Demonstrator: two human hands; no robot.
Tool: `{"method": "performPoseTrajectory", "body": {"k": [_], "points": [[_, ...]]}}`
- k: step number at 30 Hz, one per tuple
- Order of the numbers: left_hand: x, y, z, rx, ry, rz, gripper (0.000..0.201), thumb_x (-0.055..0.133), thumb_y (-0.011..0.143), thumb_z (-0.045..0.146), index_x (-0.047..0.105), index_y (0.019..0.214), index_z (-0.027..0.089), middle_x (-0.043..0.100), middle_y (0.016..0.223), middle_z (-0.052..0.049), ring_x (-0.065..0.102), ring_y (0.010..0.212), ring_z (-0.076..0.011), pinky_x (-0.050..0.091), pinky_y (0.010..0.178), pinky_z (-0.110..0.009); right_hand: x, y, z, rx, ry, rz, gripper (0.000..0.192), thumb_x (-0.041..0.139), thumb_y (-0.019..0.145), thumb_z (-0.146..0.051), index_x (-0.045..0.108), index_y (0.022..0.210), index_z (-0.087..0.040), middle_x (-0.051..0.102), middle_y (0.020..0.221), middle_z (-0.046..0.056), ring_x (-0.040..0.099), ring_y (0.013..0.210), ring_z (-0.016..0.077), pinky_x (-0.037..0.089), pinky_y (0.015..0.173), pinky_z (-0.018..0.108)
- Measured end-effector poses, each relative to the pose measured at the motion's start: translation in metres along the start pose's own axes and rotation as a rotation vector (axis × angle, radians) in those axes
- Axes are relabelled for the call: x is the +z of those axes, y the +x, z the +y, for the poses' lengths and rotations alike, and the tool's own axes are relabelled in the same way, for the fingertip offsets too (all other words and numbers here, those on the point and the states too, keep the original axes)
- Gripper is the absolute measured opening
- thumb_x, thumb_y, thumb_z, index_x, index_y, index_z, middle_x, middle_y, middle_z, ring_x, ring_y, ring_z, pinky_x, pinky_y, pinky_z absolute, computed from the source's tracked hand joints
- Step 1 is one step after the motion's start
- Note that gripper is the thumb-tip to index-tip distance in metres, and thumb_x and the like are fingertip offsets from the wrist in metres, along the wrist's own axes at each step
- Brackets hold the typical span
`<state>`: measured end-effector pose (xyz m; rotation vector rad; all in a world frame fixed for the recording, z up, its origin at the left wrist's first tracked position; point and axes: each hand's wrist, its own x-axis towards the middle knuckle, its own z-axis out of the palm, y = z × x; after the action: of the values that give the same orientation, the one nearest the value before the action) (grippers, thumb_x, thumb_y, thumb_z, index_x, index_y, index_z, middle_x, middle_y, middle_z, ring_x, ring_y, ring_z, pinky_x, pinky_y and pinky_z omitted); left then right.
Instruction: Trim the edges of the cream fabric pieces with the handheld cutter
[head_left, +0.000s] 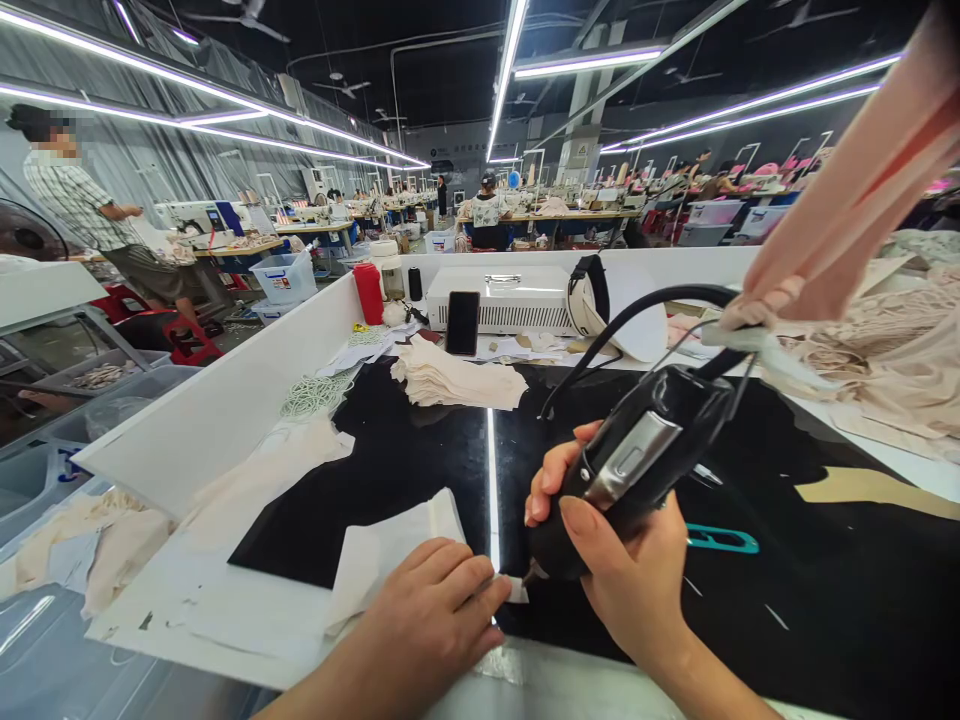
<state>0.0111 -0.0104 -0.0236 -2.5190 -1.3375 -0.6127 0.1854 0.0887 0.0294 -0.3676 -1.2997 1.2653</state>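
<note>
My right hand (622,560) is closed around a black corded hand tool (637,450) with a silver side plate. Its lower end slants down to the left, close to the end of a white fabric piece (397,550). Knotted pink cloth (847,190) hangs from above and is tied at the tool's cord end. My left hand (442,610) lies over the fabric piece, with its fingers together and bent on it. A narrow tip of the fabric shows past my fingertips, beside the tool. My palm hides the rest of that strip.
A stack of cream fabric pieces (457,375) and a phone (463,322) lie beyond the black table surface (420,450). To the right are a teal cutter (722,539), a tan strip (877,490) and heaped beige cloth (900,340). Green cord (318,395) lies left. People work behind.
</note>
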Motion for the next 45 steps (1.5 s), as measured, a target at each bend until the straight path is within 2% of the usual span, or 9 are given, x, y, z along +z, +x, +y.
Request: {"method": "performPoseTrajectory", "body": {"k": [6,11,16,24,28,33,39,45], "points": [[-0.001,0.001,0.000,-0.001,0.008,-0.013,0.026,0.059,0.110,0.036,0.064,0.125,0.015,0.072,0.111,-0.005,0.067,0.098,-0.0232,0.056,0.090,-0.038,-0.002,0.000,0.003,0.000,-0.006,0.013,0.036,0.082,0.092,-0.029,0.059,0.120,-0.032,0.068,0.090,-0.004,0.067,0.067,0.0134,0.060,0.062,0.029],[-0.003,0.000,0.000,-0.006,0.000,0.005,0.028,0.049,0.114,0.036,0.065,0.125,0.015,0.072,0.111,-0.005,0.067,0.097,-0.0231,0.057,0.089,-0.038,0.003,0.003,0.003,0.000,0.015,0.095,0.038,0.085,0.089,-0.034,0.061,0.119,-0.030,0.068,0.088,-0.004,0.067,0.065,0.0127,0.059,0.061,0.028],[-0.004,0.000,0.000,-0.008,-0.006,-0.001,0.030,0.045,0.115,0.036,0.064,0.126,0.015,0.072,0.112,-0.005,0.067,0.098,-0.0233,0.057,0.090,-0.040,0.006,0.003,-0.001,-0.004,0.027,0.109,0.040,0.085,0.089,-0.038,0.060,0.119,-0.030,0.067,0.086,-0.005,0.067,0.064,0.0124,0.060,0.062,0.028],[-0.002,0.000,0.001,-0.014,0.000,-0.022,0.028,0.058,0.110,0.037,0.064,0.127,0.015,0.072,0.112,-0.004,0.067,0.099,-0.0238,0.057,0.091,-0.040,-0.001,0.000,0.005,-0.014,-0.002,0.017,0.034,0.079,0.095,-0.028,0.058,0.122,-0.031,0.068,0.091,-0.003,0.068,0.067,0.0136,0.060,0.061,0.030],[-0.001,-0.001,0.001,-0.017,0.010,-0.015,0.028,0.056,0.111,0.037,0.064,0.127,0.016,0.071,0.112,-0.004,0.066,0.099,-0.0236,0.056,0.090,-0.039,0.000,0.001,0.004,-0.012,-0.033,0.019,0.029,0.074,0.098,-0.026,0.058,0.122,-0.031,0.068,0.088,-0.003,0.067,0.066,0.0143,0.060,0.062,0.031],[-0.002,-0.001,0.000,-0.013,0.008,-0.005,0.028,0.051,0.113,0.036,0.064,0.126,0.015,0.071,0.112,-0.005,0.066,0.099,-0.0235,0.056,0.089,-0.039,0.002,-0.001,-0.003,0.010,0.002,0.038,0.031,0.077,0.095,-0.029,0.059,0.120,-0.031,0.067,0.087,-0.004,0.067,0.065,0.0142,0.060,0.061,0.030],[-0.003,0.000,0.001,-0.012,0.010,0.004,0.027,0.050,0.114,0.034,0.064,0.126,0.015,0.072,0.111,-0.006,0.067,0.098,-0.0233,0.056,0.089,-0.038,0.001,-0.007,-0.004,-0.003,0.023,-0.005,0.035,0.079,0.094,-0.029,0.058,0.122,-0.031,0.067,0.087,-0.002,0.068,0.065,0.0151,0.060,0.061,0.031],[-0.003,0.000,0.002,-0.012,0.011,0.008,0.024,0.055,0.112,0.033,0.064,0.125,0.015,0.072,0.110,-0.006,0.067,0.098,-0.0236,0.057,0.089,-0.038,0.000,-0.007,-0.002,0.002,0.013,0.021,0.035,0.079,0.093,-0.029,0.058,0.120,-0.030,0.066,0.086,-0.002,0.067,0.064,0.0155,0.060,0.060,0.032]]}}
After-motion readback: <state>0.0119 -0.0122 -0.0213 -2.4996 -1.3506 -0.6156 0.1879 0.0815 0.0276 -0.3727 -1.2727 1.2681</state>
